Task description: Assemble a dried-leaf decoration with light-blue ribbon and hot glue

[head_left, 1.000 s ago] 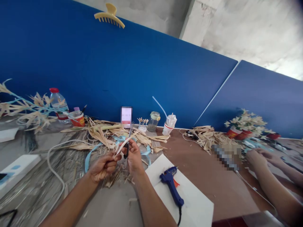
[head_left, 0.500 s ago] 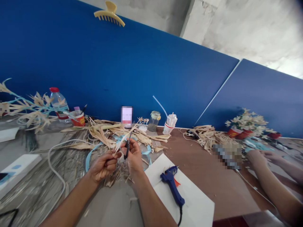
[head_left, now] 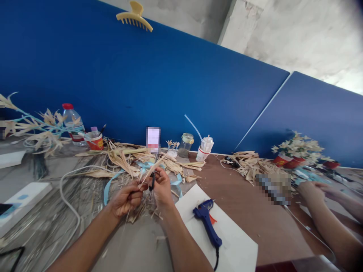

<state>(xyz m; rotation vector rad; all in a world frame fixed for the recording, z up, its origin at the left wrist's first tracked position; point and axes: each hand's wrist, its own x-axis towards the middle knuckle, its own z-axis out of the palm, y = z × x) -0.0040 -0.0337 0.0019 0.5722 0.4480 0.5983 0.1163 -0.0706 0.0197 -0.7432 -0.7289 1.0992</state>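
Note:
My left hand [head_left: 127, 199] is closed, pinching a pale strip of dried corn husk [head_left: 153, 168] that slants up and to the right. In my right hand [head_left: 161, 189] is a pair of dark-handled scissors [head_left: 153, 183], its fingers wrapped round the handles and its blades pointing up beside the husk. The two hands are close together over the table. Behind them lies a heap of dried husks [head_left: 126, 160] with light blue ribbon [head_left: 107, 188] among it. Small scraps of husk lie below the hands.
A blue glue gun [head_left: 208, 223] rests on white board [head_left: 235, 236] to the right. Behind stand a phone [head_left: 153, 139], a jar [head_left: 186, 145] and a cup [head_left: 203, 153]. A white cable [head_left: 64, 194] curves on the left. At far right, a co-worker's hands [head_left: 312, 190] work near another husk pile.
The husk strip has turned in my left hand and now leans further right, across the scissors. The hands have barely moved, and the view has shifted slightly.

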